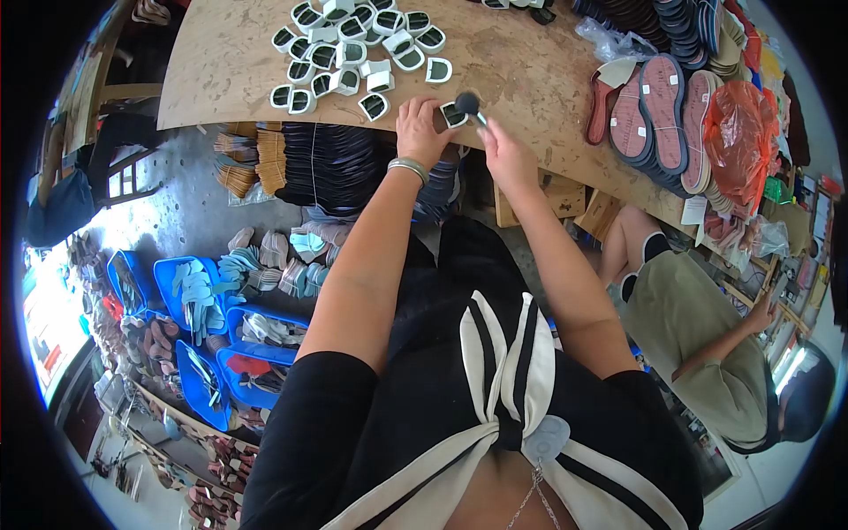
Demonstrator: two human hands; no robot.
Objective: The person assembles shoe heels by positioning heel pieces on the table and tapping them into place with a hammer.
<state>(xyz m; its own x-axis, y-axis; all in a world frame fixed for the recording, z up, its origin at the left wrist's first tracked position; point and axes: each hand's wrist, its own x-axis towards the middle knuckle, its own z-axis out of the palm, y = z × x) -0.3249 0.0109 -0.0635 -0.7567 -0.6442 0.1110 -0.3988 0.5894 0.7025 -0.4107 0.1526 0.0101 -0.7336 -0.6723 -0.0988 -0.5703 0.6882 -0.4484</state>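
At the table's near edge, my left hand (420, 132) steadies a white shoe heel (452, 116) with a dark hollow face, its fingers curled against the heel's left side. My right hand (510, 157) grips the thin handle of a brush (467, 103) with a round black head. That head is over the heel; whether it touches cannot be made out. Several similar white heels (351, 53) lie in a loose pile beyond my left hand. One single heel (374, 107) rests close to the edge, left of that hand.
Stacked pink-and-grey soles (663, 110) and a red plastic bag (740, 128) occupy the table's right end. Bundled dark sheets (329, 165) are under the table edge. Blue bins (196, 305) of shoe parts stand at lower left. A person in olive clothing (698, 327) sits at right.
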